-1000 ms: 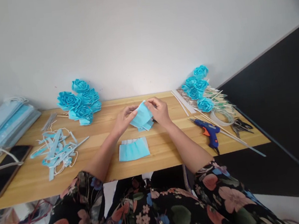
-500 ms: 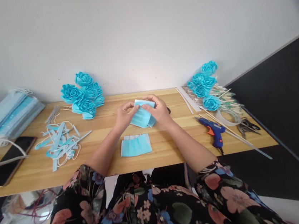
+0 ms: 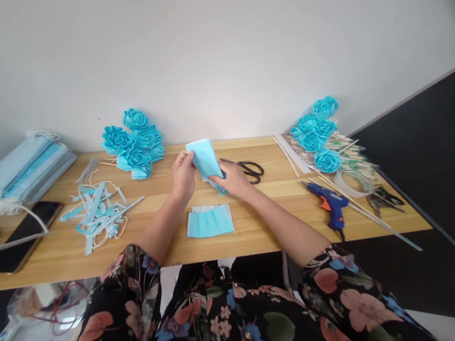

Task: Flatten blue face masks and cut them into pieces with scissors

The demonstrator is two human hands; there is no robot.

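Observation:
Both my hands hold a blue mask piece upright above the wooden table. My left hand pinches its upper left edge. My right hand grips its lower end. A second folded blue mask piece lies flat on the table just below my hands. Black scissors lie right behind my right hand.
Blue fabric roses sit at the back left, more roses on sticks at the back right. A blue glue gun, a tape roll, cut strips, a phone and stacked masks lie around.
My hands turned the mask piece from lying low and flat to standing upright. My right hand dropped to its lower end, uncovering the scissors. The camera view shifted slightly.

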